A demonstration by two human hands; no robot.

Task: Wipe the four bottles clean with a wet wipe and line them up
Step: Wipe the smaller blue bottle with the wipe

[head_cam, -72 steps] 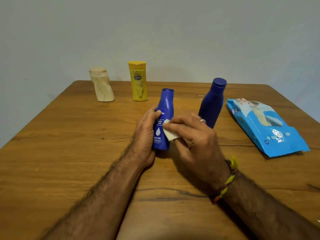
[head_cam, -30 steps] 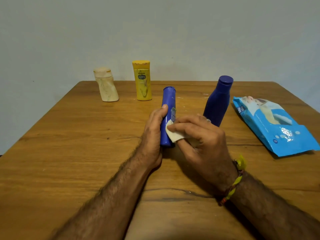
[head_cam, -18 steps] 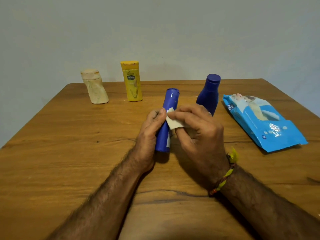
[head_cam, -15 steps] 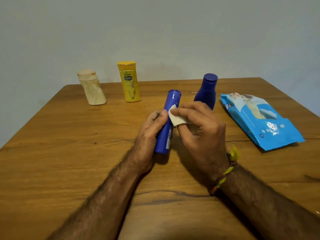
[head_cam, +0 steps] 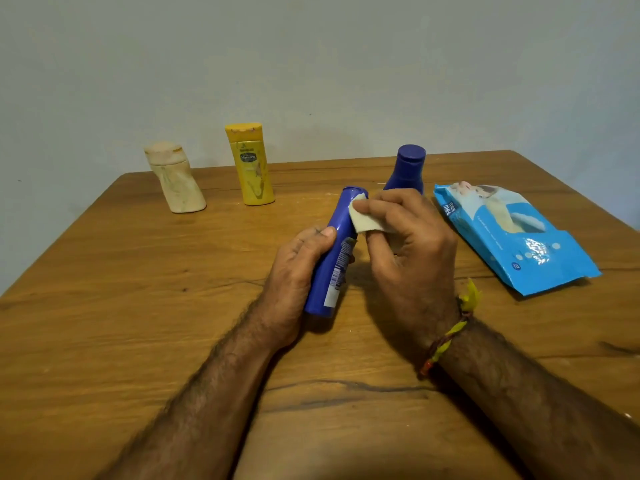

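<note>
Blue plastic dominates the centre of the field: your left hand (head_cam: 298, 271) grips the slim blue bottle (head_cam: 334, 251), fingers wrapped behind its lower body and the thumb laid along its left side. The bottle is tilted, cap end pointing away from you and slightly to the right, base near your wrist; whether the base touches the tabletop (head_cam: 104, 306) cannot be told from this angle. A printed label faces right along its lower half.

Your right hand (head_cam: 408, 247) pinches a small folded wet wipe (head_cam: 362, 218) between the thumb and the curled fingers, pressing it against the upper right side of the bottle just below the cap. A yellow and red thread band (head_cam: 450, 332) circles the right wrist.

The other 3 bottles stand upright farther back. The beige bottle (head_cam: 175, 180) is at far left, with the yellow bottle (head_cam: 250, 164) beside it to the right, the 2 apart from each other. The dark blue bottle (head_cam: 407, 168) stands directly behind your right hand, which hides its lower part.

To the right lies the light blue wipes packet (head_cam: 512, 237), flat on the tabletop, well apart from both hands.
</note>
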